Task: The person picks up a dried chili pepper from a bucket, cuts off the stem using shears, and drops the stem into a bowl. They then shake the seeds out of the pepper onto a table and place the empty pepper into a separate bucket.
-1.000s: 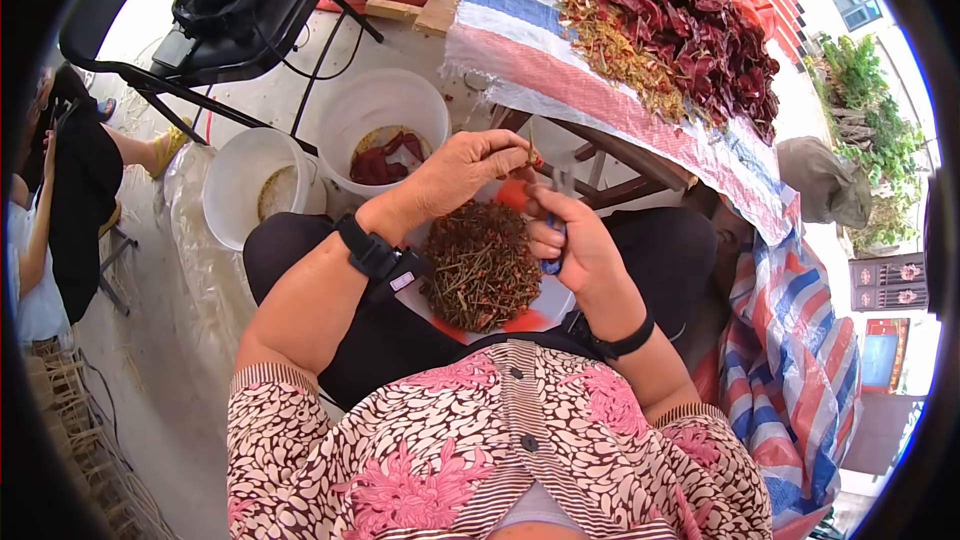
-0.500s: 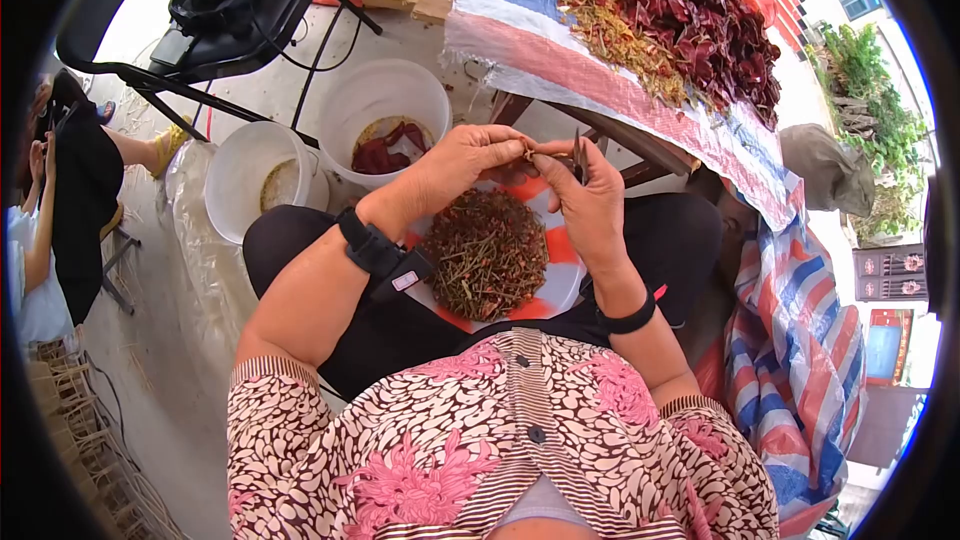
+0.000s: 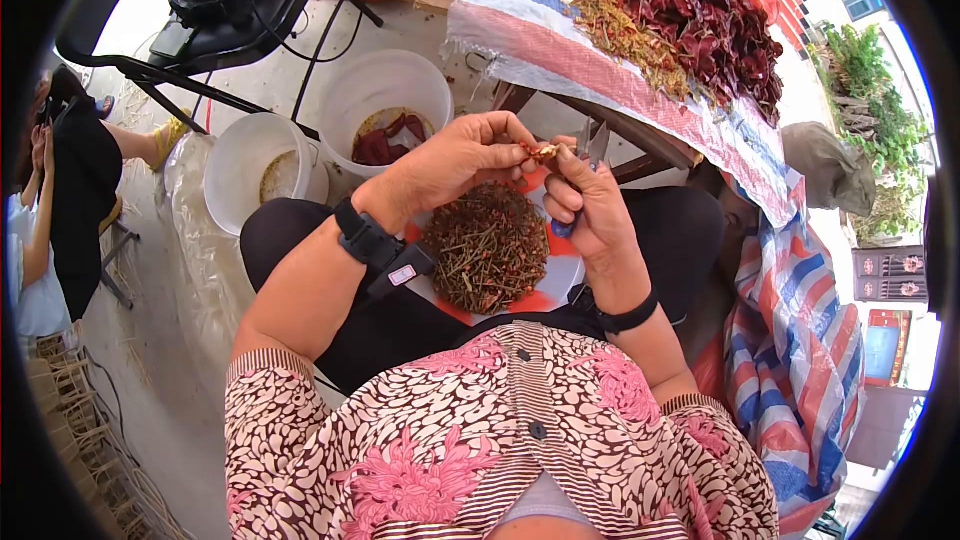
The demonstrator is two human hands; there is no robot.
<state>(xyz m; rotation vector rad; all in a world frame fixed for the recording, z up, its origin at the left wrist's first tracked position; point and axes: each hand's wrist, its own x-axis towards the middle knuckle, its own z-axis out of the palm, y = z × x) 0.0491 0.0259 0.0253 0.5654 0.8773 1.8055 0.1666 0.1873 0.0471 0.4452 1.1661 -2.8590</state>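
Observation:
Between my fingertips is a small yellowish-red piece of dried pepper [image 3: 543,152]. My left hand [image 3: 450,162] pinches it from the left side. My right hand [image 3: 592,202] has thumb and finger at its other edge and also holds scissors [image 3: 596,142], blades pointing up and apart, with a blue handle below the palm. Under both hands, a round basin [image 3: 560,275] in my lap holds a heap of dried stems and red bits [image 3: 485,248].
Two white buckets [image 3: 385,90] [image 3: 250,165] stand ahead to the left, one with red peppers inside. Dried red peppers [image 3: 690,20] cover a striped cloth [image 3: 520,25] on a table. A black chair [image 3: 240,40] stands at upper left; another person [image 3: 45,190] sits at far left.
The scissors in my right hand have turned, and their blades now show apart with the blue handle visible. The pinched piece shows more clearly between my fingers.

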